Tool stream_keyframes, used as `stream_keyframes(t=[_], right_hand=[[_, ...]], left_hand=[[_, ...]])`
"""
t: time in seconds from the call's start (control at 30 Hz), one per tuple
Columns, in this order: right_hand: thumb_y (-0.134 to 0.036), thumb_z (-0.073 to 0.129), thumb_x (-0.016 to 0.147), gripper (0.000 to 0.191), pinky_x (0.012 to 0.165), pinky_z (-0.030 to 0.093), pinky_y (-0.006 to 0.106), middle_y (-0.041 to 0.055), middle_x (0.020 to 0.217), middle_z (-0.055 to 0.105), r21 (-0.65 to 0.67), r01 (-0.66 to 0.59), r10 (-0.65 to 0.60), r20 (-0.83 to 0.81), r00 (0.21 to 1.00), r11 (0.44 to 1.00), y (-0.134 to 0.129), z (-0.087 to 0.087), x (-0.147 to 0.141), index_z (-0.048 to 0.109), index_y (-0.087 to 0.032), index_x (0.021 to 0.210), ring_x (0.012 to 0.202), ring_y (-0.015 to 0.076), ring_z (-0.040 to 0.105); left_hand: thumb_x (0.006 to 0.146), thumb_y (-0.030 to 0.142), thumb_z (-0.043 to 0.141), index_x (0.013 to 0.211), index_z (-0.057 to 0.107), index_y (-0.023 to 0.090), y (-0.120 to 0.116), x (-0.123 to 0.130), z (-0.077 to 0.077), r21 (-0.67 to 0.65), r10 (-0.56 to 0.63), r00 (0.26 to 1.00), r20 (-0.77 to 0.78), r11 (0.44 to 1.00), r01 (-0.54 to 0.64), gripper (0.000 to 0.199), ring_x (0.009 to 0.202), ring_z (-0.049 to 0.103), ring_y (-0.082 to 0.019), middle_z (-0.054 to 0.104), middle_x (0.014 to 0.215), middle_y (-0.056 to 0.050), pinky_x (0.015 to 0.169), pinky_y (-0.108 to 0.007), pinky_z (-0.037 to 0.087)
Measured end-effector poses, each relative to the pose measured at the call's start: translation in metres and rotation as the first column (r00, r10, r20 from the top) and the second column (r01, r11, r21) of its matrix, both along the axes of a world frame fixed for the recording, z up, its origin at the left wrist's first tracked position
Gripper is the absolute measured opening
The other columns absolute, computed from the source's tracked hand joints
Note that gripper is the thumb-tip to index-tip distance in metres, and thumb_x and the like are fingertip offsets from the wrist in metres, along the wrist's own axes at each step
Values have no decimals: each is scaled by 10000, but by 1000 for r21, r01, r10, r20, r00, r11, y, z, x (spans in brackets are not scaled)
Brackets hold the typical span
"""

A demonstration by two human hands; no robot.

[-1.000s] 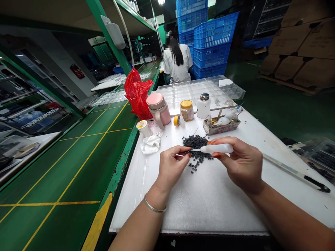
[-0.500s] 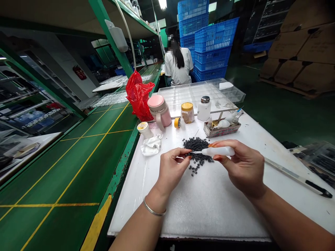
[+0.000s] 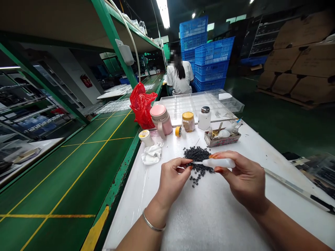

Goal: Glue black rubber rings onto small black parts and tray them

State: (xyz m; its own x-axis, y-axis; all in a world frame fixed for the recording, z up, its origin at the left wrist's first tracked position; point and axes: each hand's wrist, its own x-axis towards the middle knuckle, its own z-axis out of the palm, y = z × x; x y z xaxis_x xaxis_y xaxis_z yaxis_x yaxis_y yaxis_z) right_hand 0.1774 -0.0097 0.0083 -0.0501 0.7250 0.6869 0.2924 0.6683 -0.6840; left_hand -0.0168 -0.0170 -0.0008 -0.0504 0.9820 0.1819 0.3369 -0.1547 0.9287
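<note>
A white squeeze bottle (image 3: 222, 162) with a thin tip lies sideways in my right hand (image 3: 244, 176), pinched between thumb and fingers. Its tip points left and reaches the fingertips of my left hand (image 3: 174, 177). The thumb and forefinger of that hand are pressed close together on a small dark piece, mostly hidden. Just behind and under the bottle is a pile of small black ring-like parts (image 3: 196, 152), some spread toward the front on the white table (image 3: 199, 216).
Behind the pile stand a pink mug (image 3: 163, 123), a yellow-lidded jar (image 3: 188, 122), a white bottle (image 3: 204, 119) and a box of tools (image 3: 223, 140). A crumpled white cloth (image 3: 151, 154) lies left. Farther back, a person (image 3: 180, 78) sits near blue crates (image 3: 213, 62).
The whole view has tilted up slightly, so the table and objects appear lower. Both hands keep nearly the same pose around the bottle and its tip.
</note>
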Motion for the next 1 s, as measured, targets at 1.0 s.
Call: stream_keyframes(t=[1.0], right_hand=[[-251, 718, 804, 116, 530, 476, 175, 14, 840, 704, -139, -29, -6, -246, 969, 990, 6, 0, 1, 692, -226, 914, 618, 98, 588]], left_hand=[[731, 257, 693, 877, 750, 181, 0, 0, 1, -129, 19, 997, 79, 992, -9, 175, 599, 577, -101, 710, 838, -49, 541, -184, 449]])
